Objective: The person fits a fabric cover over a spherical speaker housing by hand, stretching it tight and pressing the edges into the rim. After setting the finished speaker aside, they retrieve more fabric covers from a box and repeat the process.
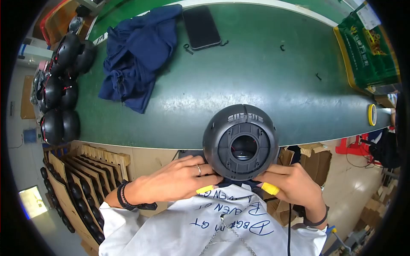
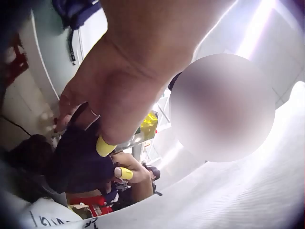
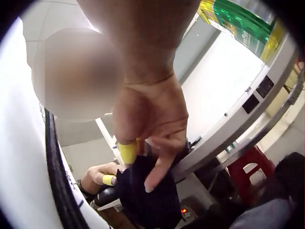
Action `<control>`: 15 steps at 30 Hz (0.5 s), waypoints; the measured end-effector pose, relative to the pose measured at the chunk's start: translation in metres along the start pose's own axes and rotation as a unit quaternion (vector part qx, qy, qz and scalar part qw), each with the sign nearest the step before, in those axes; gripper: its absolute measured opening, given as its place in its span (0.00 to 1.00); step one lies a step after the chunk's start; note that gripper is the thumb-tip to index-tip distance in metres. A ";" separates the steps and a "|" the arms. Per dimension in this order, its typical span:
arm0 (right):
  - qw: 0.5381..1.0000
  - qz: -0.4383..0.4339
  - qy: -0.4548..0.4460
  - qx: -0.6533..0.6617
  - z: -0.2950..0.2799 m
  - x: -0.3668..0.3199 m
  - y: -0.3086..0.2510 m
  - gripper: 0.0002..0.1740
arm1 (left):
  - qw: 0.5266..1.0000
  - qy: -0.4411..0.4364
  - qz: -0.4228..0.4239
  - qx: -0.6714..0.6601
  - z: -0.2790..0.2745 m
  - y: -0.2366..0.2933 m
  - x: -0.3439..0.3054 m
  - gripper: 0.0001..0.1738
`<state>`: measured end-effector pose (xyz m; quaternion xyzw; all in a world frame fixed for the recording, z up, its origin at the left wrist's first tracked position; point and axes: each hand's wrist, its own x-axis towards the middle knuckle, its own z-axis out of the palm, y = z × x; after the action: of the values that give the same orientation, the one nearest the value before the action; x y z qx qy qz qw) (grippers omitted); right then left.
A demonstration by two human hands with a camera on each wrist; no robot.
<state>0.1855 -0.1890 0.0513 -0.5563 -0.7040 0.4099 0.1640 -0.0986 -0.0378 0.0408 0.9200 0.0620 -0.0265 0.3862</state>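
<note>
While the black ball (image 1: 240, 128) shows at the desk's (image 1: 256, 68) near edge, left hand (image 1: 183, 176) and right hand (image 1: 294, 181) pinch dark cloth (image 3: 147, 198) beside it; balanced pressure should keep it steady.

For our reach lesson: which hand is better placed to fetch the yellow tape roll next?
Probably the right hand: it is nearer the yellow tape roll; the left hand is beyond the black housing.
</note>
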 end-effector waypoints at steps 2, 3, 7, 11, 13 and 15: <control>0.999 -0.021 0.043 0.018 0.002 -0.002 0.001 0.23 | 0.999 0.042 0.005 -0.018 0.005 -0.005 -0.003 0.22; 0.994 -0.043 0.089 0.034 0.003 -0.003 0.001 0.25 | 0.996 0.085 0.011 -0.033 0.006 -0.006 -0.005 0.23; 0.987 -0.054 0.146 0.043 0.009 -0.002 -0.001 0.22 | 0.988 0.146 0.025 -0.029 0.009 -0.008 -0.006 0.21; 0.978 -0.046 0.197 0.048 0.012 -0.002 -0.005 0.16 | 0.970 0.237 0.035 -0.035 0.019 -0.007 -0.003 0.16; 0.976 -0.053 0.206 0.053 0.016 -0.002 -0.003 0.16 | 0.965 0.259 0.035 -0.032 0.023 -0.007 -0.004 0.15; 0.964 -0.059 0.257 0.041 0.022 -0.001 -0.003 0.14 | 0.948 0.318 0.022 0.020 0.031 -0.007 -0.007 0.14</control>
<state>0.1692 -0.1988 0.0402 -0.5935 -0.6524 0.2713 0.3855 -0.1061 -0.0551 0.0148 0.8893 0.1610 0.2750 0.3279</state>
